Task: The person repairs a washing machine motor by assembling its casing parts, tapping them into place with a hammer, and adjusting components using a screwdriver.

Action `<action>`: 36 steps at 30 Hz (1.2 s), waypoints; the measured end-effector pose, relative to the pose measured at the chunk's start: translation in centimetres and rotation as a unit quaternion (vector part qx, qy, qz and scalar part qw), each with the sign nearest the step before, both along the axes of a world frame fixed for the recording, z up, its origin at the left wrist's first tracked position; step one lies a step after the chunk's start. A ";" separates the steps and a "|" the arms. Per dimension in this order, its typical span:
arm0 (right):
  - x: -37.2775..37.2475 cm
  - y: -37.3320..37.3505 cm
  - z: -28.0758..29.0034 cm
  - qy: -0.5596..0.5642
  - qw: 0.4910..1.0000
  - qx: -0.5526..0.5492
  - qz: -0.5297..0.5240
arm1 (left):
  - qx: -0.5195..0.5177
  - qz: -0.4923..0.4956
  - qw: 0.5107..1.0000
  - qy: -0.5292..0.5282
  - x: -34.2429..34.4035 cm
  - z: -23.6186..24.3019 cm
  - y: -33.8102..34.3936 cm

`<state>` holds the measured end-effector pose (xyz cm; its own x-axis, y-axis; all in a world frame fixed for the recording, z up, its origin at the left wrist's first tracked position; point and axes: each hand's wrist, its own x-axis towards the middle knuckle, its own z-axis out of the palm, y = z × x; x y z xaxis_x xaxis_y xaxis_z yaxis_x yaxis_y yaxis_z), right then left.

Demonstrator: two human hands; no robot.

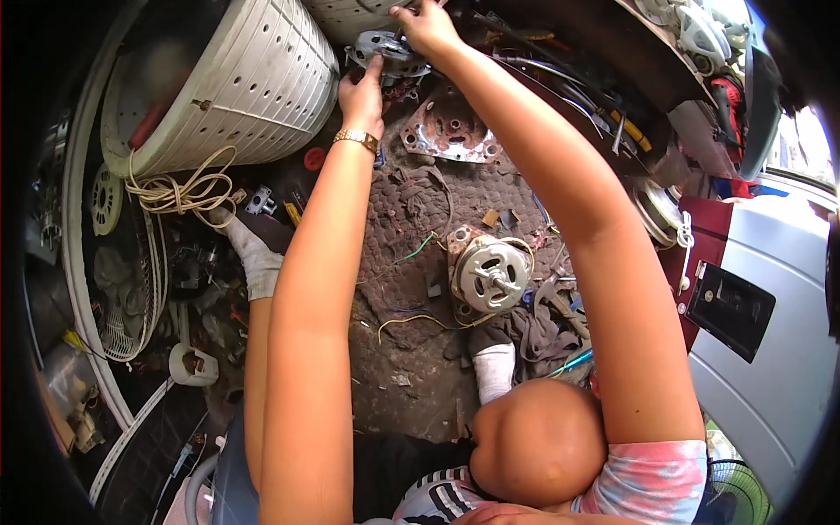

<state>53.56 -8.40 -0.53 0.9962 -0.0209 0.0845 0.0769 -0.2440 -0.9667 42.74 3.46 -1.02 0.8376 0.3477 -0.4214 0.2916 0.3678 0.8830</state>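
Overhead, perforated white tub [236, 83] lies top left. Grey metal bracket [389, 51] beside it, top centre: likely heavy, rigid, greasy; grip by outer rim. Left hand [361, 94] pinches lower edge; right hand [426, 26] clasps top. Motor [490, 273] on floor below.

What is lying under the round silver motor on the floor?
The motor sits on a worn brown mat, beside grey rags, with yellow and blue wires running out from below it. The motor covers its own underside and the wire ends.
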 end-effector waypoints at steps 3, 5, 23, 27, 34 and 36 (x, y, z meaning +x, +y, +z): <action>0.4 -0.4 -1.9 -0.045 0.979 -0.188 -0.064 | 0.025 -0.013 1.000 -0.010 0.0 0.9 -2.0; -2.4 3.8 0.6 0.063 0.983 -0.135 -0.104 | 0.014 -0.057 0.996 -0.063 -0.9 0.8 2.1; -20.7 -3.9 9.9 -0.247 0.959 -0.103 0.087 | -0.302 -0.073 0.944 -0.107 -15.6 5.8 -6.8; -23.9 -4.8 11.8 -0.269 0.935 -0.135 0.186 | -0.398 -0.048 0.905 -0.140 -19.6 3.4 -5.9; -27.8 -6.9 11.9 -0.149 0.952 -0.196 0.179 | -0.357 0.000 0.925 -0.130 -24.7 4.1 -4.5; -28.0 -8.2 11.2 -0.079 0.975 -0.049 0.200 | -0.299 -0.002 0.947 -0.113 -25.0 4.6 -4.7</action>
